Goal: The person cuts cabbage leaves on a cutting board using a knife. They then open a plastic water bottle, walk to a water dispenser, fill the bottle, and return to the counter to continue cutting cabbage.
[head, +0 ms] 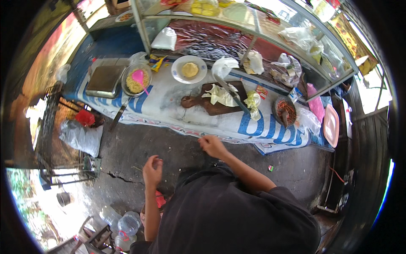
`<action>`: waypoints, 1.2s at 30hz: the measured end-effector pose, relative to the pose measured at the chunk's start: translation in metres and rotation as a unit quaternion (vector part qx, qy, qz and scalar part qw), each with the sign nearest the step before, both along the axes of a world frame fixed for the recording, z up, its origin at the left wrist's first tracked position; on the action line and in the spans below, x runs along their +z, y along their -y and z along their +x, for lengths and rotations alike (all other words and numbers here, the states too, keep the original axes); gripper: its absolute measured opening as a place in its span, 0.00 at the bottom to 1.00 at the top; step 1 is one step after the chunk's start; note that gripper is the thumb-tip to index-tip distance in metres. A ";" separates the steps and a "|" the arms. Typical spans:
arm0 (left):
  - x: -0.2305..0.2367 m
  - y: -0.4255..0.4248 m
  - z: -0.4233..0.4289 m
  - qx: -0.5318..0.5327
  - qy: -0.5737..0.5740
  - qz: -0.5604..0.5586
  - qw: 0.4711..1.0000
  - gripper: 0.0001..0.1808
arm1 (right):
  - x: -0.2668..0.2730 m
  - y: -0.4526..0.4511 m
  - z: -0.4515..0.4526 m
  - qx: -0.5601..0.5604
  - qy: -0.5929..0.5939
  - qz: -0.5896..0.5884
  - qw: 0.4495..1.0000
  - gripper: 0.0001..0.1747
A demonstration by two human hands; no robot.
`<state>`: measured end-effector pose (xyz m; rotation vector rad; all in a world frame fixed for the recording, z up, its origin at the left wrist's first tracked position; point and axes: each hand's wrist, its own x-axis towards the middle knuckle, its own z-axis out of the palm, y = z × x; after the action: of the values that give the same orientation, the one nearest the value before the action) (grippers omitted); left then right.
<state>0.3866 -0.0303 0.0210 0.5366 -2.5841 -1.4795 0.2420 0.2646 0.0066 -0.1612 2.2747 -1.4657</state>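
Before the table's front edge, my right hand [213, 146] hangs with its fingers curled; whether they are fully closed does not show. My left hand [153, 170] is over the floor, empty, with its fingers loosely bent and apart. A knife [230, 92] lies across cabbage leaves [219, 96] on a dark wooden cutting board [213, 108]. Behind the board is a white plate [203, 75] with a round, pale yellow food piece [190, 70]. A stone mortar [275, 115] with red paste and a pestle [284, 119] stands to the right. At left, a pink spoon [138, 76] rests in a bowl of noodles [134, 85].
A metal box-like object [106, 79] sits at the table's left. Crumpled cabbage [252, 101] lies beside the board. A glass display case [142, 28] stands along the back, and a pink plastic tray [331, 126] at the right end. Large plastic bottles [128, 224] are on the floor.
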 end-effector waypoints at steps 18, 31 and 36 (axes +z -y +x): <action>-0.003 -0.188 -0.231 -0.139 0.068 -0.039 0.987 0.19 | -0.035 -0.183 -0.155 -0.137 -0.272 0.312 0.900 0.22; -0.029 -0.308 -0.344 -0.273 -0.084 -0.350 0.892 0.46 | -0.030 -0.225 -0.123 -0.227 -0.110 0.061 0.966 0.15; -0.037 -0.313 -0.360 -0.320 -0.051 -0.364 0.873 0.46 | -0.043 -0.245 -0.104 -0.306 0.032 -0.160 0.938 0.15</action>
<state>0.0262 0.2825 -0.0157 -0.5154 -3.0617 -0.4492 0.1378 0.5094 -0.0359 0.5432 2.1090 -2.1062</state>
